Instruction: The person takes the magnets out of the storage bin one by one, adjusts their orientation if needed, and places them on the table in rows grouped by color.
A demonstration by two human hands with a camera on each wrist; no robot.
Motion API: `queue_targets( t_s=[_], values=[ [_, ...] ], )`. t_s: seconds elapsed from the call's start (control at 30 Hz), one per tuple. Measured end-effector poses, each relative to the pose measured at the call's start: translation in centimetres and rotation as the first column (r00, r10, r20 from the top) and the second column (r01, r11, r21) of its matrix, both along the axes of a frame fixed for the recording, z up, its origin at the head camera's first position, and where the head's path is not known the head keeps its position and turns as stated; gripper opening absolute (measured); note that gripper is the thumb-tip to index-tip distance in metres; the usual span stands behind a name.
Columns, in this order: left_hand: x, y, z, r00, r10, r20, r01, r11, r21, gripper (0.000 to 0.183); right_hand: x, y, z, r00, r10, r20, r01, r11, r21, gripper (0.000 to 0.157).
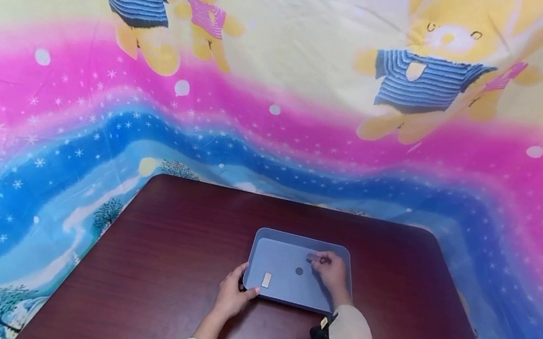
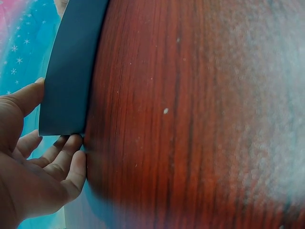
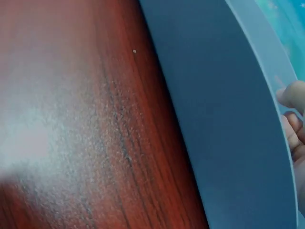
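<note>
A shallow blue-grey rectangular tray [image 1: 285, 258] lies on the table. My left hand [image 1: 233, 294] grips its near left corner; in the left wrist view the thumb [image 2: 31, 95] touches the rim and the fingers [image 2: 71, 167] bend against the side wall. Over the tray's right half, my right hand [image 1: 331, 272] pinches a small dark flat piece [image 1: 312, 257], too small to identify. Beside it on the tray floor is a small dark round disc [image 1: 299, 271]. A small pale rectangular piece [image 1: 266, 280] lies near the front left. In the right wrist view the tray wall [image 3: 214, 105] hides part of my right hand.
The dark red-brown wooden table [image 1: 161, 252] extends around the tray on all sides. Behind it hangs a printed cloth [image 1: 276, 135] with bears and snowflakes. A small black device [image 1: 318, 335] is strapped at my right wrist, above the table.
</note>
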State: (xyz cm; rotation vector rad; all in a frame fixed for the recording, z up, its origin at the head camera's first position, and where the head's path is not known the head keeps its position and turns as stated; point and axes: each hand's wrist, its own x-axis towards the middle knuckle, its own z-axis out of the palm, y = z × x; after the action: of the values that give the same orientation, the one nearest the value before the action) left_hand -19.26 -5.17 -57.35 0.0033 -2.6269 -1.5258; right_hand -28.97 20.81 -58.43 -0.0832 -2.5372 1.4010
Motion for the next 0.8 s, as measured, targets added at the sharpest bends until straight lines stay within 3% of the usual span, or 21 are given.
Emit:
queue_targets(
  t_s=[0.13,0.43,0.63,0.8],
  values=[
    [-0.1,0.0,0.0,1.000,-0.001,-0.010,0.001,1.000,0.020,0.068,0.1,0.2,0.1,1.000,0.017,-0.016,-0.017,0.998,-0.058,0.022],
    [-0.2,0.0,0.0,1.000,-0.010,-0.015,0.010,1.000,0.027,0.069,0.8,0.3,1.2,0.999,0.011,0.053,-0.009,0.999,-0.051,0.020],
    [-0.4,0.1,0.1,1.000,0.001,-0.002,-0.001,1.000,0.013,0.069,1.9,0.4,2.9,0.998,0.067,0.004,-0.067,0.997,-0.045,0.021],
    [-0.3,-0.2,0.0,1.000,-0.017,0.008,0.017,0.999,0.047,0.071,2.7,1.5,3.0,0.999,0.053,-0.003,-0.053,0.997,-0.057,0.021]
  ],
)
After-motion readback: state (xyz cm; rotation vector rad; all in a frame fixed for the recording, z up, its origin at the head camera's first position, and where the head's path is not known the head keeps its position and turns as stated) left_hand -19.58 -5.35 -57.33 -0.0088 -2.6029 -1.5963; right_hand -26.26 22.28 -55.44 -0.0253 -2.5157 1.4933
